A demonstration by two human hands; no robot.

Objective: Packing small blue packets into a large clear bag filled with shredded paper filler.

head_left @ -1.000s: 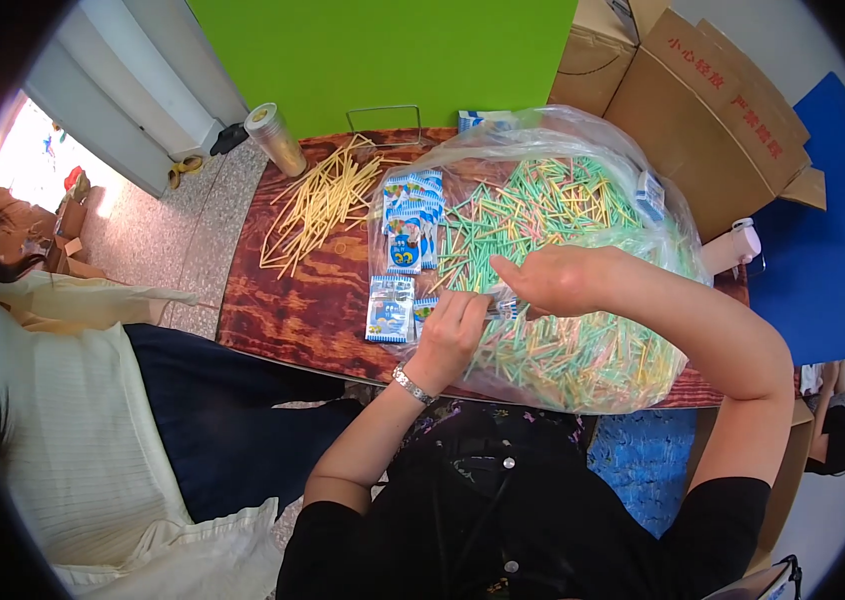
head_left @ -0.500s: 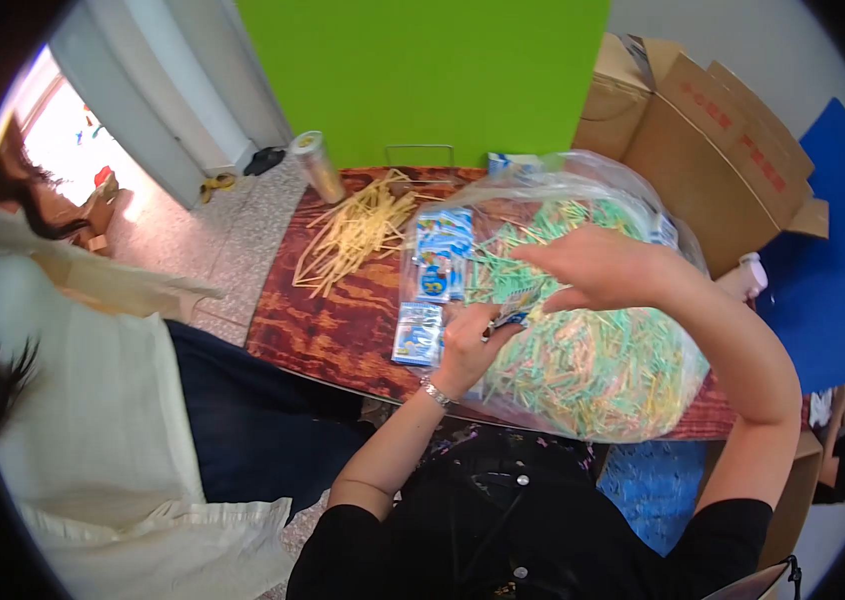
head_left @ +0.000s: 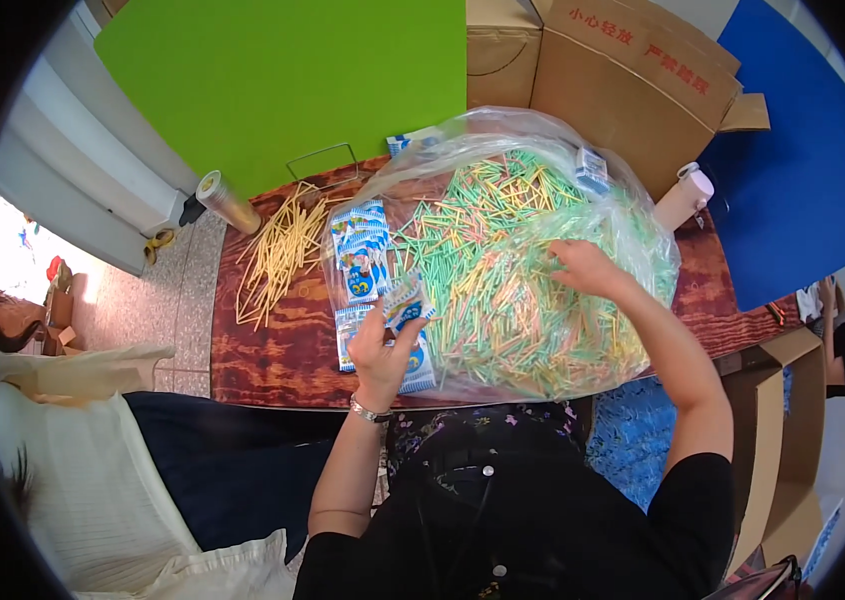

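We see a big red-brown table with dark streaks (head_left: 268, 372) across the middle of the frame. A large, flat, bright green board (head_left: 283, 90) stands behind it, at the upper left. On the table, right of the middle, lies a puffy clear plastic bag (head_left: 488, 122) with lots of short green, pink and yellow sticks (head_left: 483, 215). Left of the bag is a loose heap of long, thin, pale yellow sticks (head_left: 283, 250).

Our right hand (head_left: 591, 270) is over the bag, thumb and fingers apart. We cannot tell if the tips touch anything. Our left hand (head_left: 381, 350), near the middle, pinches one small blue and white packet (head_left: 405, 302), tilted, beside the flat row of blue and white packets (head_left: 359, 240).

We think the step now is reaching for sticks while keeping the packet ready. The next move seems to need a soft pinch, without catching the thin plastic.
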